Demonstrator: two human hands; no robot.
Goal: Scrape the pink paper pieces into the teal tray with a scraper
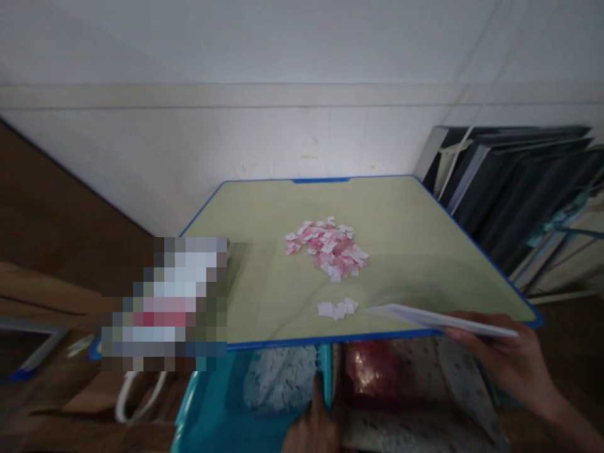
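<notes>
A flat white sheet or thin board (415,314) is held by my right hand (512,352), fingers above and thumb below. Its tip is low over the table near a small group of white paper pieces (338,309). Further back lies a larger pile of pink and white paper pieces (328,245). Below the table's front edge, my left hand (314,428) grips the right rim of a teal plastic basket (207,402), its index finger along the wall and the other fingers mostly hidden. White pieces (278,380) lie inside the basket.
The pale green table (401,214) has a blue rim and stands against a white wall. A blurred-out object (174,289) is at its left edge. Dark panels (514,170) lean on the right. Beneath are a red shiny bag (372,371) and a speckled surface (415,428).
</notes>
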